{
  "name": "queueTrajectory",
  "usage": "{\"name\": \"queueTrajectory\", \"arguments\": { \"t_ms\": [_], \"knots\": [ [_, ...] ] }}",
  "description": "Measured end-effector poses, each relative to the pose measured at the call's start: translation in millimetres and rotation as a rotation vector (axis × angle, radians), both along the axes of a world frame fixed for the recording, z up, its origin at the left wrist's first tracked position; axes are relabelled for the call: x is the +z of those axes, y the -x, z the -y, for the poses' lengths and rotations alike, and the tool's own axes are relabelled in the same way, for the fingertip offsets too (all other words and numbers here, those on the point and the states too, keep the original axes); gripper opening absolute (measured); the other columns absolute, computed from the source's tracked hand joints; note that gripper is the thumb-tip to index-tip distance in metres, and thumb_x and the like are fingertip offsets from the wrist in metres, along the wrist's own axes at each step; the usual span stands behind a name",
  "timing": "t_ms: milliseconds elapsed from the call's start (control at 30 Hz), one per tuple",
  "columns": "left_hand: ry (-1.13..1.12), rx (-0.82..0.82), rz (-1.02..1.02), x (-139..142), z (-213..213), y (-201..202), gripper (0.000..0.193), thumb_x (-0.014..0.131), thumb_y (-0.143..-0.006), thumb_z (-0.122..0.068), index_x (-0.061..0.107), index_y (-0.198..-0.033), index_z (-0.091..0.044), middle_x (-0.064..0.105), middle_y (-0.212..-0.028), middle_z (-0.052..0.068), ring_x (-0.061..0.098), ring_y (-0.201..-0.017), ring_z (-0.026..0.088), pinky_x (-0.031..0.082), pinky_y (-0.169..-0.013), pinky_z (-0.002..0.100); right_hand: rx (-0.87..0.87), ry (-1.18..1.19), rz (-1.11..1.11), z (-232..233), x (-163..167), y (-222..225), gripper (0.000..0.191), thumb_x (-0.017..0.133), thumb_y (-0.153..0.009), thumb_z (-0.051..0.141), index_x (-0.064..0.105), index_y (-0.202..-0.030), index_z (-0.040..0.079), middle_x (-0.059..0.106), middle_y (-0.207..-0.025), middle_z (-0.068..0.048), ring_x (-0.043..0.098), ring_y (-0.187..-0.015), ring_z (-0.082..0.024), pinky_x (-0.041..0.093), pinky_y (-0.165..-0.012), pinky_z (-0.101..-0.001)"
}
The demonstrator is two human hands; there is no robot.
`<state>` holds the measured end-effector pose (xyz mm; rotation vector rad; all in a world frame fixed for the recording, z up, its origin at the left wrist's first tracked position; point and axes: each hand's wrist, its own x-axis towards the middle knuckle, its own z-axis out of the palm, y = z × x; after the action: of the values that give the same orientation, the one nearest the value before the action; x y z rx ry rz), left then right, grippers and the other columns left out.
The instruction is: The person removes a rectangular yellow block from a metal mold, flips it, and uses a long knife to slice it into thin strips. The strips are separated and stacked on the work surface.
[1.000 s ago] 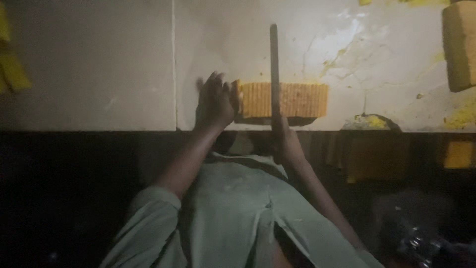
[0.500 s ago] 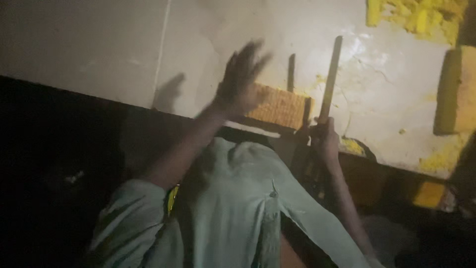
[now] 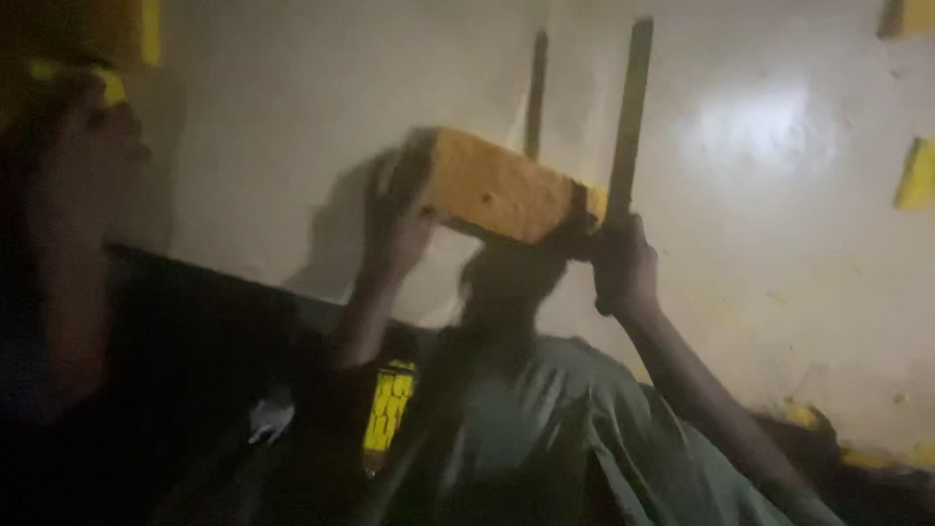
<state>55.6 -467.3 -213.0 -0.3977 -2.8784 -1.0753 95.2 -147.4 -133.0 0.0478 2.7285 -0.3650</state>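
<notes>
Both hands worked the yellow block: left hand gripped its end, right hand clenched a long blade beside it; I feared slipping.

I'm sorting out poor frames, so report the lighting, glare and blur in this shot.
Head view: dim, with the bottom left nearly black; a bright glare patch on the pale work surface; the left hand and yellow porous block cast a soft shadow; motion blur softens the right hand and long dark flat blade.
</notes>
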Motion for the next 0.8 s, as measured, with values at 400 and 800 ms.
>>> {"name": "queueTrajectory", "arguments": {
  "t_ms": [400, 800],
  "knots": [
    [0.094, 0.358, -0.187, -41, 72, 170, 0.077, 0.067, -0.114, -0.005, 0.015, -0.167, -0.022, 0.007, -0.172, 0.017, 0.010, -0.162, 0.037, 0.029, -0.132, 0.054, -0.275, 1.136, 0.058, 90, -76, 158, 0.036, 0.055, -0.098, -0.006, 0.048, -0.131, 0.005, 0.064, -0.097, -0.015, 0.066, -0.078, -0.025, 0.057, -0.067, -0.0354],
    [0.633, -0.440, 0.290, 81, -205, -159, 0.075, 0.056, -0.100, -0.039, 0.025, -0.159, -0.005, 0.008, -0.163, 0.037, 0.003, -0.150, 0.057, 0.008, -0.117, 0.072, -0.285, 0.052, -0.287, -207, -18, -222, 0.019, 0.061, -0.091, 0.019, 0.064, -0.110, 0.013, 0.061, -0.098, -0.014, 0.059, -0.097, -0.038, 0.049, -0.081, -0.0513]
  ]
}}
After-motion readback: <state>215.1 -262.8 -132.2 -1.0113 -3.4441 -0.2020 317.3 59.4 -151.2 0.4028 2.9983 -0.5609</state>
